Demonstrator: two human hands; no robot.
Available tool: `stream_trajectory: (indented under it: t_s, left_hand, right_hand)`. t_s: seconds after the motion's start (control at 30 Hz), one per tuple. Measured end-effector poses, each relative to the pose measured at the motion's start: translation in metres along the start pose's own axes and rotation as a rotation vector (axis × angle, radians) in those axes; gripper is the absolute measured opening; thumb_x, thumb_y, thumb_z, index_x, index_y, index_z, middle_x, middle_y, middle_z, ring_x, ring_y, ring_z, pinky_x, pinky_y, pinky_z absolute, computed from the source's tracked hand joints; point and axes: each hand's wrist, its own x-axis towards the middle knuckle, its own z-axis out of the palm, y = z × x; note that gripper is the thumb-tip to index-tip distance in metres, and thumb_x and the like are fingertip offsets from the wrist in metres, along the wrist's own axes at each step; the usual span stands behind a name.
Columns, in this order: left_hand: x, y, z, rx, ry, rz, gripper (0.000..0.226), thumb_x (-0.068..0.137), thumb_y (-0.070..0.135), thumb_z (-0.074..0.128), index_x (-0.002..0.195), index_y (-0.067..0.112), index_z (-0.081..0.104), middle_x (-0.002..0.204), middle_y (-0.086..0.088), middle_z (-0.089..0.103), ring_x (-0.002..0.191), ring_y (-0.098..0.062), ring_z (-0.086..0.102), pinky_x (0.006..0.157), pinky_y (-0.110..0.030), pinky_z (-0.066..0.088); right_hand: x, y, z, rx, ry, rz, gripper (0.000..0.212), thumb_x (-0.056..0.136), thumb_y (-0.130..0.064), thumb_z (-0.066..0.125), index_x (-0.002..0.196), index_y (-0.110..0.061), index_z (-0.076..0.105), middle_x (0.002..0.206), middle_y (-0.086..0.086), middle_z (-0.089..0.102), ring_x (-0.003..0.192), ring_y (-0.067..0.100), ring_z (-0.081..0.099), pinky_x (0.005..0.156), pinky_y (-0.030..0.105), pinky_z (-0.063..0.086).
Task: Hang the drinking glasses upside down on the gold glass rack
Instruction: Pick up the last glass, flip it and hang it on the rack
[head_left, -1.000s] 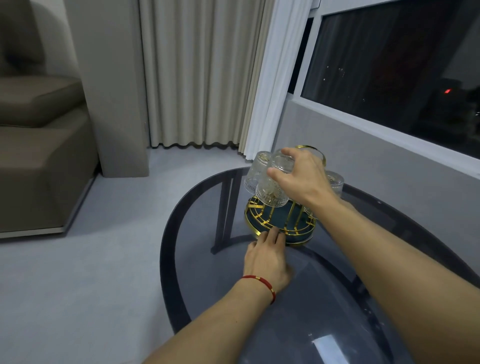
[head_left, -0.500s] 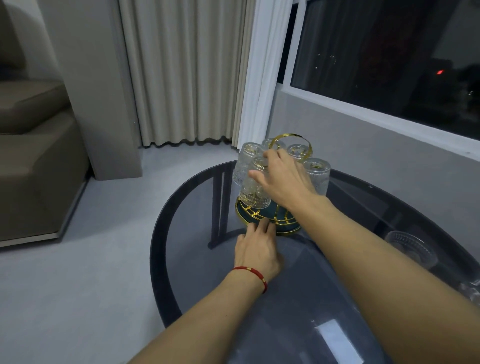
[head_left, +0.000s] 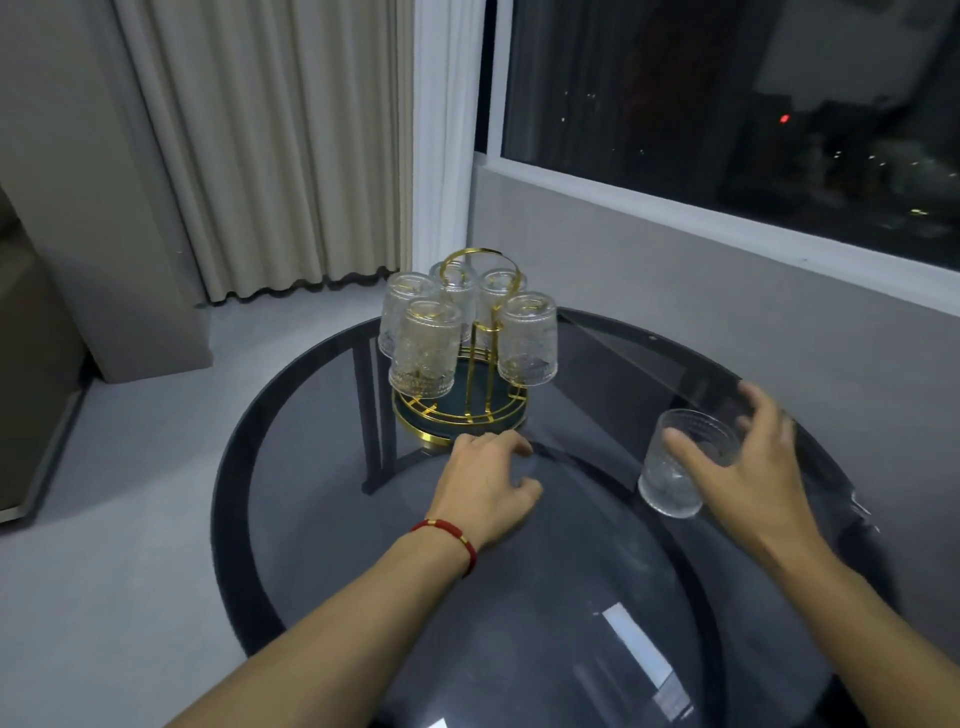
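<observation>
Nearest the camera: two bare forearms reach out over a round smoked-glass desk (head_left: 322, 519) with a dark rim.

Left hand (head_left: 483, 483), red cord bracelet (head_left: 447, 535) at the wrist, rests palm down on the desk just in front of the rack base. Fingers loosely curled, holding nothing; fingertips near the base, contact not clear.

Right hand (head_left: 748, 467) sits further right, at a loose drinking glass (head_left: 680, 462). Fingers spread wide around it: thumb lies across the near side of the rim, the others arc past the far side. Whether they press on the glass cannot be told. The glass stands mouth up on the desk, long axis roughly vertical, leaning slightly in this wide view. Clear, with a textured wall.

Beyond the left hand: gold glass rack (head_left: 470, 364), a round dark base with gold wires, a central post and a loop handle on top. Five textured glasses (head_left: 426, 348) hang on it mouth down, bottoms up, long axes near vertical and splayed a little outward. The loose glass is well apart from the rack, to its right.

Farthest: beige curtain (head_left: 270, 145), grey floor, a dark window (head_left: 727, 104).
</observation>
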Motion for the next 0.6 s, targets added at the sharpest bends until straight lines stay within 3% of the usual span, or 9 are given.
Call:
stream_trajectory:
  t_s: [0.07,0.13,0.2,0.3,0.4,0.53,0.6]
  left_hand:
    - [-0.003,0.005,0.003,-0.044,-0.004,0.018,0.043,0.086,0.025,0.063,0.128,0.021,0.063,0.130,-0.001,0.065,0.125,-0.023,0.046,0.100,-0.031,0.039]
    - [-0.004,0.009,0.005,-0.065,-0.003,0.030,0.042,0.085,0.025,0.064,0.127,0.022,0.063,0.127,0.001,0.066,0.124,-0.021,0.047,0.096,-0.028,0.038]
    - [-0.006,0.013,0.006,-0.088,-0.011,0.028,0.042,0.085,0.026,0.065,0.127,0.023,0.063,0.124,0.002,0.066,0.123,-0.019,0.049,0.095,-0.028,0.039]
    - [-0.009,0.019,0.008,-0.134,-0.050,0.041,0.042,0.086,0.028,0.065,0.127,0.023,0.062,0.122,0.002,0.067,0.121,-0.017,0.053,0.100,-0.035,0.047]
    - [-0.010,0.023,0.009,-0.253,-0.064,0.069,0.045,0.086,0.038,0.069,0.129,0.027,0.059,0.121,0.006,0.065,0.114,-0.011,0.057,0.096,-0.034,0.052]
    - [-0.012,0.026,0.004,-0.507,-0.193,0.074,0.086,0.075,0.064,0.074,0.148,0.033,0.039,0.126,0.017,0.058,0.103,0.001,0.065,0.086,-0.020,0.055]
    - [-0.013,0.027,0.002,-0.561,-0.196,0.077,0.093,0.070,0.064,0.078,0.148,0.034,0.038,0.126,0.018,0.060,0.105,0.005,0.064,0.090,-0.019,0.054]
  right_hand:
    - [-0.006,0.013,0.002,0.074,-0.143,0.142,0.115,0.077,-0.053,0.085,0.164,-0.031,0.013,0.164,0.006,0.041,0.146,0.031,0.047,0.112,0.044,0.040]
    - [-0.009,0.022,0.010,0.119,-0.196,0.169,0.114,0.079,-0.044,0.086,0.163,-0.037,0.008,0.157,0.001,0.049,0.138,0.031,0.053,0.105,0.040,0.042]
    - [-0.009,0.026,0.016,0.163,-0.147,0.196,0.110,0.079,-0.037,0.086,0.162,-0.034,0.013,0.148,0.000,0.055,0.131,0.030,0.058,0.098,0.037,0.043]
    - [-0.010,0.022,0.020,0.158,-0.072,0.209,0.096,0.075,-0.036,0.089,0.153,-0.024,0.035,0.138,0.002,0.062,0.118,0.027,0.062,0.092,0.034,0.046]
    - [-0.017,0.009,0.018,0.113,-0.087,0.024,0.085,0.070,-0.033,0.092,0.143,-0.028,0.048,0.137,0.000,0.062,0.121,0.022,0.061,0.100,0.037,0.051]
    - [-0.030,-0.015,0.018,0.120,-0.249,-0.218,0.083,0.063,-0.046,0.088,0.137,-0.039,0.051,0.129,-0.006,0.055,0.115,0.005,0.059,0.095,0.021,0.049]
    - [-0.036,-0.025,0.024,0.129,-0.349,-0.278,0.089,0.059,-0.052,0.085,0.141,-0.041,0.051,0.126,-0.012,0.053,0.117,0.003,0.060,0.099,0.029,0.054]
